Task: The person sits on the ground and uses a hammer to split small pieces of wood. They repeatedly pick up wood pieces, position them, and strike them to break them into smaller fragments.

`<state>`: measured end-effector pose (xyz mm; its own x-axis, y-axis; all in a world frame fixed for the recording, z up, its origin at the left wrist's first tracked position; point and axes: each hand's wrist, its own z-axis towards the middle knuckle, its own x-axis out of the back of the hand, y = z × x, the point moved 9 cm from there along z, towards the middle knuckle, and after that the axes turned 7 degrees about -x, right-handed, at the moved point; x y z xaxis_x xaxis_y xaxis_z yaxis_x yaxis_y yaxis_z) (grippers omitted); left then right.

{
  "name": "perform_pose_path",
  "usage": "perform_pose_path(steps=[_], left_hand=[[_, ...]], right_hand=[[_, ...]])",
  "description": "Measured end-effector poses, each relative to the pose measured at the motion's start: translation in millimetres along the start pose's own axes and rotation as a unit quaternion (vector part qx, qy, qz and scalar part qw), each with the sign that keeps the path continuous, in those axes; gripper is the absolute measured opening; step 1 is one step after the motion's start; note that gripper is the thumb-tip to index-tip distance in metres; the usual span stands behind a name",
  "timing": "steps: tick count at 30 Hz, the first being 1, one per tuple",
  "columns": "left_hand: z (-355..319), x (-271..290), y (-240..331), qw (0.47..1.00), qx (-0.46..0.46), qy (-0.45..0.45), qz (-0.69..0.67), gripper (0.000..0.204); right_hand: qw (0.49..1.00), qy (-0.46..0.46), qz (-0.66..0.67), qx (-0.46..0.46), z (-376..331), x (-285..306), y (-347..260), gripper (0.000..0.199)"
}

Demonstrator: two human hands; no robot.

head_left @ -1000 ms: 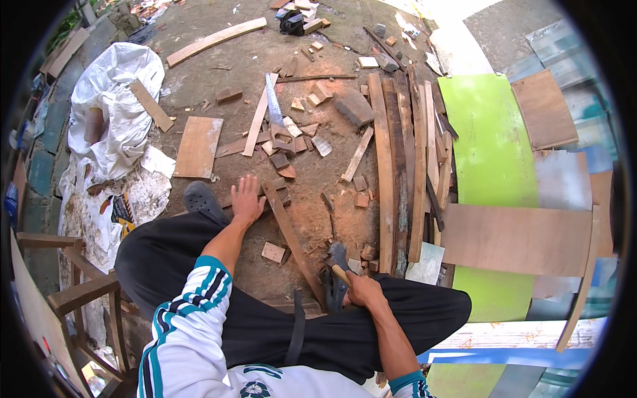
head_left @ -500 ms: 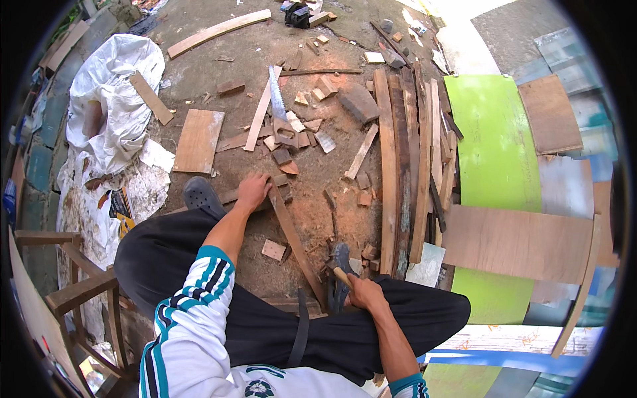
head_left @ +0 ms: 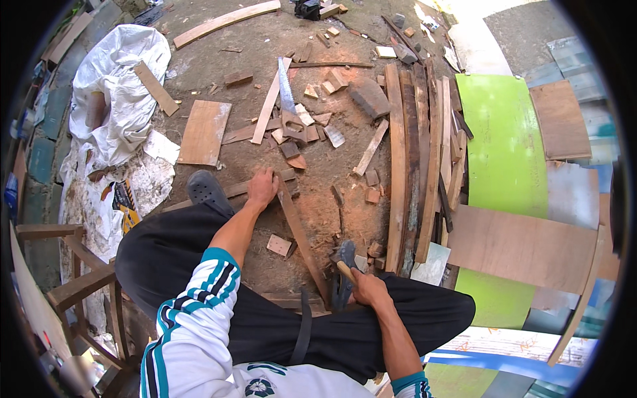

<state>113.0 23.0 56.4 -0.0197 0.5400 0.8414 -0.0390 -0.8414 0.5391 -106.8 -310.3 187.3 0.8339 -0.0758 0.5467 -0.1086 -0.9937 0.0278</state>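
Wooden strip (head_left: 302, 242) lies diagonally on the dirt between the legs, its far end pinned under the left hand (head_left: 263, 188), fingers pressed flat. The right hand (head_left: 367, 289) grips a hammer (head_left: 344, 264) by its handle, head near the strip's lower end. Risk: the strip could skid or flip if struck, since only one end is restrained.

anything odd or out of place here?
Mostly clutter: offcuts and sawdust cover the ground around the handsaw, which lies loose among them. The left hand pins a long strip that runs askew to the stacked planks. The right hand holds a hammer.
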Motion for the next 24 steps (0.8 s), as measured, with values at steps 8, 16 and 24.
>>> perform_pose_path(steps=[8, 16, 24], left_hand=[[-0.9, -1.9, -2.5, 0.998, 0.051, -0.03, -0.018, 0.03], [-0.8, -0.6, 13.6, 0.999, 0.047, -0.021, 0.002, 0.024], [-42.1, -38.2, -67.7, 0.793, 0.418, 0.209, -0.389, 0.024]], right_hand=[[0.999, 0.009, -0.034, 0.016, -5.1, 7.6, -3.5, 0.056], [0.992, 0.111, 0.002, 0.056, -60.2, 45.1, -32.5, 0.051], [0.992, 0.078, -0.04, 0.096, 2.1, 45.1, -58.5, 0.059]])
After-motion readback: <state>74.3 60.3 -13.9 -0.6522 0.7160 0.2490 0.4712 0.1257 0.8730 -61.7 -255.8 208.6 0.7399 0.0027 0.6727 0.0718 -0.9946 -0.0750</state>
